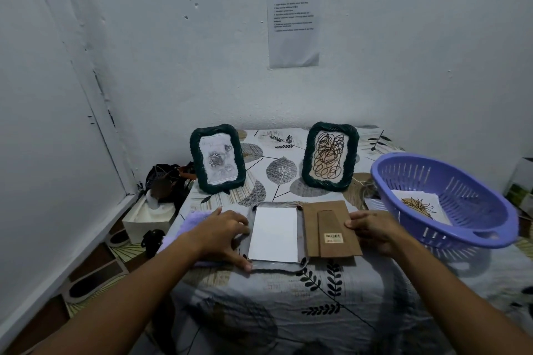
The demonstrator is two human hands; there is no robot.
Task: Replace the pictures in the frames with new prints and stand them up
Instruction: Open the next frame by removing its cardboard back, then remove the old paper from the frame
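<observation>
A third frame (275,268) lies face down near the table's front, with a white print (274,235) resting blank side up in its opening. My left hand (222,232) holds the frame's left edge, thumb at its lower left corner. Its brown cardboard backing (331,228) with a folding stand lies just to the right; my right hand (372,228) pinches the backing's right edge. Behind them stand two dark green woven frames: the left frame (217,158) shows a grey rose drawing, the right frame (329,156) shows brown loops.
A purple plastic basket (450,202) at the right holds several prints, the top one a brown line drawing (418,204). A lilac cloth (187,225) lies under my left wrist. A tissue box (150,216) and dark bag (167,181) sit left of the table (288,311).
</observation>
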